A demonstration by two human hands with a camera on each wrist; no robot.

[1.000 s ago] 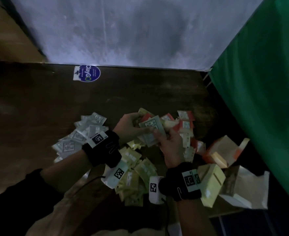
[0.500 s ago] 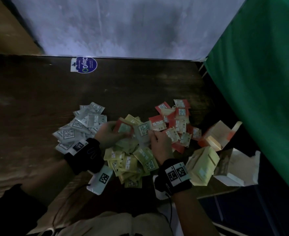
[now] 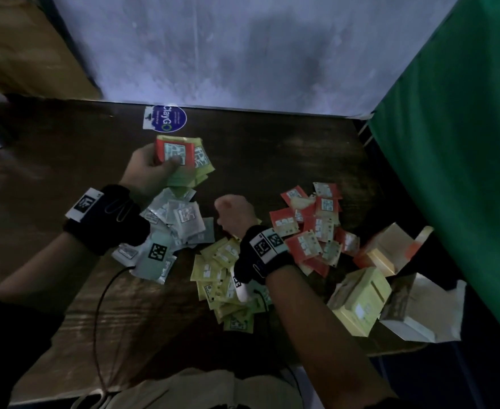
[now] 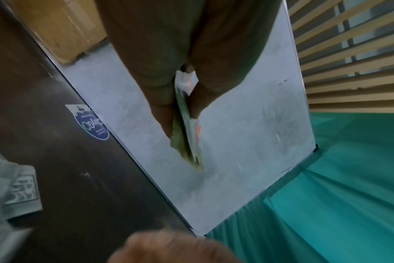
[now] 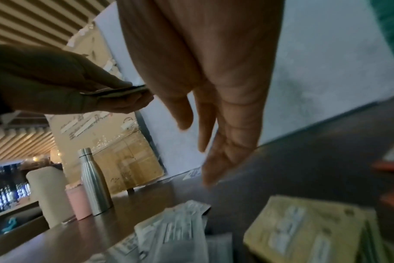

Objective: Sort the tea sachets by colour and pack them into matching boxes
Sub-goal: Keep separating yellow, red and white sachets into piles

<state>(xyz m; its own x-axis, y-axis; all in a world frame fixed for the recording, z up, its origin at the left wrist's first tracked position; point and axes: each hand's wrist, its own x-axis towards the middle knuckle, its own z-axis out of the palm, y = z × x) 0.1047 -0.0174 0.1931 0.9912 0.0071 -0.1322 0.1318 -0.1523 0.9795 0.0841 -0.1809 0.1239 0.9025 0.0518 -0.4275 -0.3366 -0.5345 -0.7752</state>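
Observation:
My left hand (image 3: 154,169) is raised over the far side of the dark table (image 3: 51,178), gripping a mixed stack of sachets (image 3: 181,157) with a red one on top and yellow-green ones behind. The left wrist view shows thumb and fingers pinching that stack (image 4: 188,128) edge-on. My right hand (image 3: 232,212) hovers between the piles holding nothing, its fingers (image 5: 227,135) loosely extended. On the table lie a grey pile (image 3: 184,222), a yellow pile (image 3: 222,278) and a red pile (image 3: 310,231). An orange box (image 3: 386,252), a yellow box (image 3: 361,299) and a white box (image 3: 419,311) stand open at the right.
A blue round sticker (image 3: 169,118) is stuck at the table's far edge, below a pale wall panel (image 3: 243,54). A green curtain (image 3: 464,143) hangs on the right. A steel bottle (image 5: 92,181), a pink cup (image 5: 78,201) and a white cylinder (image 5: 47,194) stand far left.
My left hand has lifted a stack of sachets up and away from the piles toward the far edge. My right hand has let go of the sachets and is now empty.

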